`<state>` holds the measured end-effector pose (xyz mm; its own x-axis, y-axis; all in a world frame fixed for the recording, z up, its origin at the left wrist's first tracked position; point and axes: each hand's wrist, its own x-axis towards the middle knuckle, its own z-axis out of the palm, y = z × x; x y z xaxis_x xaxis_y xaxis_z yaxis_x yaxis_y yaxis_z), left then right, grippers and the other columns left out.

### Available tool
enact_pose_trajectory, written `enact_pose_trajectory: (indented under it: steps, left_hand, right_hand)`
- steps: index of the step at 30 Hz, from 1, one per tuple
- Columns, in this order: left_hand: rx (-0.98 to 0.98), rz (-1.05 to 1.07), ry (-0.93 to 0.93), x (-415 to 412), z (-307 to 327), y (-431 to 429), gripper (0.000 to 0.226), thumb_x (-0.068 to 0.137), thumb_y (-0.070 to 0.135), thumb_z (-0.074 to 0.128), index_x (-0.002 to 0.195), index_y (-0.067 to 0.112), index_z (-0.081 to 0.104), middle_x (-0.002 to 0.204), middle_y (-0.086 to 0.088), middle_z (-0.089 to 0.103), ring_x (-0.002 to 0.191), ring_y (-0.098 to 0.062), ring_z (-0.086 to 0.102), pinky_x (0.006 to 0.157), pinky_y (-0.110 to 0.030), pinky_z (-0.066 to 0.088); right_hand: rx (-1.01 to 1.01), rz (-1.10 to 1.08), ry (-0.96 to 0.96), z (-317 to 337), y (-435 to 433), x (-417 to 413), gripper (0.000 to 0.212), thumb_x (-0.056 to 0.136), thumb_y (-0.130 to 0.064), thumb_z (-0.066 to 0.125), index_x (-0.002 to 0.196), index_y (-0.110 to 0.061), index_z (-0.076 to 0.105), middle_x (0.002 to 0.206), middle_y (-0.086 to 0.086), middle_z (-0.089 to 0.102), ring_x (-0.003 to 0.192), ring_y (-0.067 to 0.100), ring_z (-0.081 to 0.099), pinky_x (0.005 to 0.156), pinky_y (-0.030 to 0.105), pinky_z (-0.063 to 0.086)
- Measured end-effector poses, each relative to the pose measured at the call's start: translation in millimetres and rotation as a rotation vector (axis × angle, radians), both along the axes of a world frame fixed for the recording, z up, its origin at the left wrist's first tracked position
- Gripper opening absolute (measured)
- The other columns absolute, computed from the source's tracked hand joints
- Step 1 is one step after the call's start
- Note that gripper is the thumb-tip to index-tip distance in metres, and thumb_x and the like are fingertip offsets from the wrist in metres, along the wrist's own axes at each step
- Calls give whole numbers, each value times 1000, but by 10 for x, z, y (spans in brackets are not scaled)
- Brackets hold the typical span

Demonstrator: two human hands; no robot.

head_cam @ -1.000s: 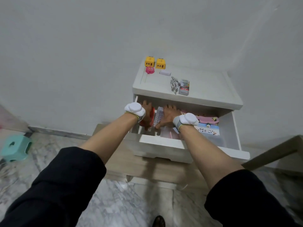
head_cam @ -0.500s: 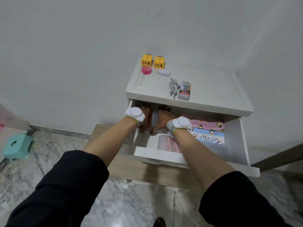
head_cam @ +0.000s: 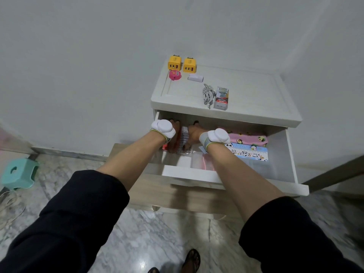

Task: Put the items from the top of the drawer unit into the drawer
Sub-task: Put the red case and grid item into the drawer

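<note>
1. Left hand and right hand flank a clear ridged pack at the drawer back-left corner, probably seating it; finger closure indeterminate
2. Yellow chargers remain at the unit top back-left corner

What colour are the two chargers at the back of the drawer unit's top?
Both chargers are yellow, clear in the head view.

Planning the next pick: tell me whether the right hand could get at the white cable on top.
Probably yes. The right hand is inside the drawer, but the cable lies uncovered near the top's front edge, directly above.
</note>
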<state>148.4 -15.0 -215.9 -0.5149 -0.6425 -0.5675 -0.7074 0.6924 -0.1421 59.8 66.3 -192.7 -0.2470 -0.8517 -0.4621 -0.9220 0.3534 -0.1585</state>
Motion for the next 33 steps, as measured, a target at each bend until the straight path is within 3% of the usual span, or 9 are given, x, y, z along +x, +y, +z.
enact_pose_trajectory:
  steps: [2, 5, 8, 11, 18, 21, 27, 30, 33]
  left_hand:
    - [93, 64, 69, 6, -106, -88, 67, 38, 26, 72, 102, 25, 55, 109, -6, 67, 89, -22, 68, 63, -24, 50]
    - [94, 29, 156, 131, 13, 63, 43, 47, 21, 67, 90, 20, 61, 84, 0, 65, 69, -21, 60, 61, -23, 43]
    - [19, -22, 253, 267, 59, 210, 32, 76, 16, 59, 108, 14, 57, 95, 4, 55, 90, -20, 59, 73, -22, 36]
    - [-55, -86, 339, 305, 57, 319, 25, 91, 17, 48, 114, 12, 55, 114, -2, 61, 109, -25, 62, 77, -24, 37]
    - [-110, -126, 304, 405, 89, 481, 17, 94, 15, 42, 97, 12, 59, 107, -9, 65, 101, -26, 66, 71, -24, 39]
    - [-109, -180, 251, 425, 139, 544, 9, 91, 7, 43, 87, 14, 48, 92, -5, 53, 106, -25, 64, 72, -23, 36]
    - [-139, -218, 156, 396, 208, 602, 12, 90, 3, 41, 89, 11, 49, 111, -9, 63, 109, -25, 63, 75, -25, 40]
    - [-65, -178, 101, 404, 112, 436, 13, 92, 15, 39, 92, 21, 51, 97, 1, 51, 91, -12, 53, 77, -22, 38]
    - [23, -129, 153, 370, 247, 331, 16, 76, 29, 59, 89, 28, 48, 93, 5, 58, 76, -18, 50, 72, -23, 40]
  right_hand:
    - [36, 7, 29, 8, 27, -4, 51, 81, -27, 74, 125, -5, 58, 128, 13, 60, 116, 30, 59, 91, 30, 49]
    - [55, 29, 72, 2, 89, 38, 52, 86, -30, 68, 129, -3, 55, 134, 15, 55, 121, 31, 56, 93, 32, 48]
    - [79, 34, 114, -43, 155, 101, 57, 87, -31, 65, 136, -7, 48, 146, 18, 40, 135, 36, 40, 104, 37, 40]
    - [125, 62, 161, -38, 238, 162, 56, 88, -32, 61, 138, -12, 46, 142, 12, 44, 135, 35, 35, 104, 43, 40]
    - [160, 15, 148, -15, 385, 257, 51, 93, -22, 48, 143, -19, 42, 144, 6, 43, 137, 33, 30, 108, 47, 37]
    - [165, 0, 112, -47, 422, 265, 51, 93, -18, 45, 144, -23, 42, 145, 4, 44, 140, 30, 28, 109, 47, 35]
    - [139, -22, 65, -56, 480, 274, 56, 94, -16, 43, 148, -31, 36, 150, 2, 41, 141, 31, 26, 111, 46, 33]
    - [115, -14, 37, 51, 482, 275, 52, 95, -15, 44, 145, -28, 41, 151, 2, 42, 138, 31, 35, 113, 39, 33]
    - [57, -30, -44, 281, 485, 233, 47, 93, -9, 49, 139, -21, 51, 144, 1, 51, 129, 25, 50, 110, 32, 39]
